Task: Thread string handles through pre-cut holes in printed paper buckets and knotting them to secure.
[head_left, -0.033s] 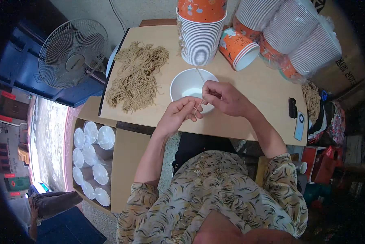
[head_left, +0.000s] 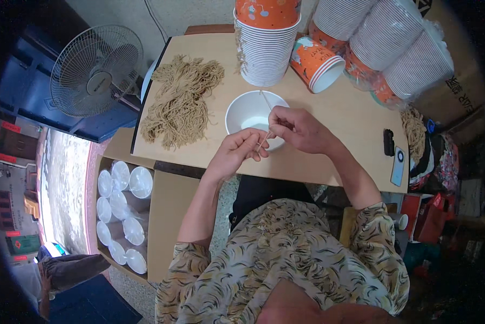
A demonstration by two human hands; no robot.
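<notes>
Between my two hands runs a short length of thin tan cord [head_left: 264, 141]. My left hand [head_left: 238, 151] pinches its lower part, with thumb and forefinger together and the other fingers curled loosely. Close beside it, my right hand [head_left: 300, 129] pinches the cord higher up, and one end sticks up above the fingers. Both hands are over the near side of a white paper bucket [head_left: 237, 110], whose open mouth faces up. A loose heap of the same tan cords [head_left: 183, 105] lies on the table to the left.
A tall stack of paper buckets [head_left: 266, 54] stands behind the open one, beside an orange bucket [head_left: 318, 62] on its side. Wrapped stacks [head_left: 391, 35] fill the back right. A phone [head_left: 398, 166] lies right. Left are a fan [head_left: 97, 75] and a carton [head_left: 169, 232] of wrapped cups; a person sits beyond.
</notes>
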